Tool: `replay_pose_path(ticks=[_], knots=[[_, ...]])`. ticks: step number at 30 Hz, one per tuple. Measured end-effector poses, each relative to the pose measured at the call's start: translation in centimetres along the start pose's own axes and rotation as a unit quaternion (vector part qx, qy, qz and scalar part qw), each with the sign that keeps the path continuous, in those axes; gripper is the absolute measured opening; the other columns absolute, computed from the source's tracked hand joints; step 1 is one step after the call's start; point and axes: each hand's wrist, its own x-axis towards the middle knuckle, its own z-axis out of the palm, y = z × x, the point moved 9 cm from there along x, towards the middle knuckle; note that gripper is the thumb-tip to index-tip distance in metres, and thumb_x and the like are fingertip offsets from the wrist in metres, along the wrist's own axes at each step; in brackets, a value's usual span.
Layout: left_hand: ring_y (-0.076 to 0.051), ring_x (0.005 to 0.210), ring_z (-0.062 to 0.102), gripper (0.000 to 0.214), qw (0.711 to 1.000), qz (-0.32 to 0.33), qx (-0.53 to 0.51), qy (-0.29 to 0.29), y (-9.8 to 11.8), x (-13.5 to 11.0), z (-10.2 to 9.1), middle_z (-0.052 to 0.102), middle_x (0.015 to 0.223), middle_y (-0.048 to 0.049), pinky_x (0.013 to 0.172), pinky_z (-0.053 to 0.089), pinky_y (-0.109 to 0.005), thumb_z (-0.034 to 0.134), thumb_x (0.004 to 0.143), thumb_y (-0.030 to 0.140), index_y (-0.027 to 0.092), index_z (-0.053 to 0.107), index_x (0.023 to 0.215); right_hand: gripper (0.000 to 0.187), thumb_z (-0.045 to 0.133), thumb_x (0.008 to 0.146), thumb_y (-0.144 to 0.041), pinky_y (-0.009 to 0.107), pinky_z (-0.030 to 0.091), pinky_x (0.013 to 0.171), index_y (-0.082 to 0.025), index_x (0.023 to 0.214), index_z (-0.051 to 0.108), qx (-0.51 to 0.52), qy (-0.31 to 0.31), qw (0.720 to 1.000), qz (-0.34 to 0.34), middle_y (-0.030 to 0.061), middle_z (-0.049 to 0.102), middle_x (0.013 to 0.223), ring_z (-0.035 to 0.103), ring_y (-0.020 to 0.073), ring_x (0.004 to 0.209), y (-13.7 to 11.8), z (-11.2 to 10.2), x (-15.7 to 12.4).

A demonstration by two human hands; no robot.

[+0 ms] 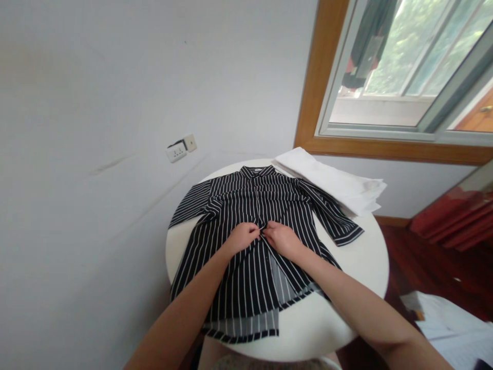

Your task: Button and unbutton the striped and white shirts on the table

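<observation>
A black shirt with white stripes (246, 205) lies face up on a round white table (362, 262), collar at the far side and sleeves spread out. My left hand (243, 237) and my right hand (281, 239) meet at the middle of the shirt's front opening. Both pinch the fabric edges there with closed fingers. Below my hands the front hangs open and shows the grey inside of the cloth. The upper front lies closed.
Folded white cloth (335, 182) sits on the table's far right edge. A wall socket (177, 150) is on the white wall behind. A wood-framed window (393, 92) is at the upper right. Red fabric (454, 218) and papers (442, 318) lie on the dark floor at right.
</observation>
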Motion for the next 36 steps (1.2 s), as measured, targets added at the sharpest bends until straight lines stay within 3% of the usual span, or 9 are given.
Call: replay_pose_path(ticks=[8, 17, 27, 36], knots=[[-0.014, 0.063, 0.052, 0.023, 1.0, -0.014, 0.004, 0.015, -0.3, 0.0, -0.2, 0.062, 0.064, -0.0002, 0.061, 0.036, -0.024, 0.045, 0.075, 0.025, 0.016, 0.063, 0.066, 0.022, 0.049, 0.087, -0.014, 0.023, 0.042, 0.07, -0.02, 0.09, 0.071, 0.088, 0.047, 0.995, 0.006, 0.0036, 0.06, 0.087, 0.057, 0.013, 0.077, 1.5, 1.0, 0.0], [-0.012, 0.06, 0.049, 0.015, 1.0, 0.019, -0.009, 0.008, -0.5, 0.0, 0.1, 0.055, 0.061, 0.0024, 0.057, 0.032, -0.022, 0.05, 0.074, 0.026, 0.016, 0.059, 0.068, 0.021, 0.054, 0.085, -0.013, 0.026, 0.045, 0.077, -0.021, 0.088, 0.073, 0.228, 0.055, 0.972, 0.021, 0.0026, 0.064, 0.082, 0.058, 0.014, 0.08, 2.5, 0.6, 0.0], [-0.014, 0.065, 0.056, 0.036, 1.0, 0.023, -0.017, -0.001, -0.2, 0.0, 0.0, 0.065, 0.069, -0.0021, 0.065, 0.04, -0.024, 0.041, 0.085, 0.037, 0.015, 0.067, 0.072, 0.021, 0.053, 0.083, -0.012, 0.023, 0.043, 0.069, -0.021, 0.085, 0.073, 0.195, 0.059, 0.979, 0.026, 0.0012, 0.061, 0.074, 0.056, 0.0122, 0.072, 2.1, 0.3, -0.1], [-0.016, 0.072, 0.06, 0.032, 0.999, 0.011, -0.034, 0.013, -0.8, 0.3, 0.0, 0.068, 0.074, -0.0022, 0.073, 0.043, -0.025, 0.041, 0.082, 0.03, 0.016, 0.066, 0.068, 0.021, 0.051, 0.086, -0.017, 0.024, 0.045, 0.078, -0.02, 0.094, 0.071, 0.142, 0.058, 0.987, 0.037, 0.0036, 0.063, 0.088, 0.059, 0.0132, 0.083, 2.1, 0.6, -0.2]])
